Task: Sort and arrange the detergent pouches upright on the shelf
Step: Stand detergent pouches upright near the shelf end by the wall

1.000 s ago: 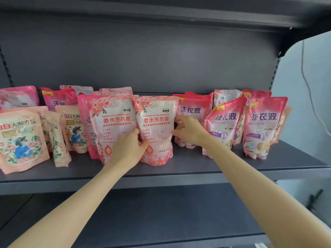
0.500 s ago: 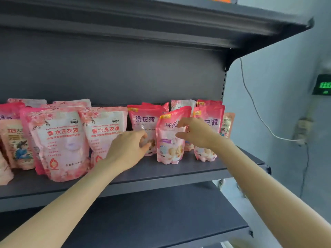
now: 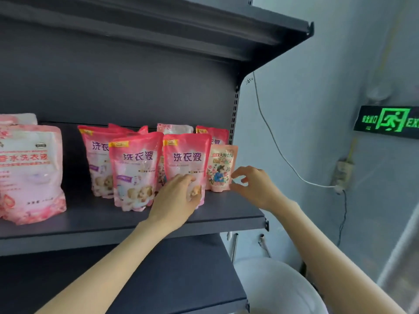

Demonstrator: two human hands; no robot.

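Head view: Detergent pouches stand upright on the shelf (image 3: 226,211), grouped toward its right end. The left hand (image 3: 175,198) rests on the lower front of a pink pouch (image 3: 187,159) near the front edge, fingers relaxed and not gripping. The right hand (image 3: 255,186) is beside the small peach pouch (image 3: 221,168) at the right end. Its thumb and forefinger are parted and hold nothing, with the fingertips at the pouch's right edge. A large pale pouch (image 3: 29,173) stands further left.
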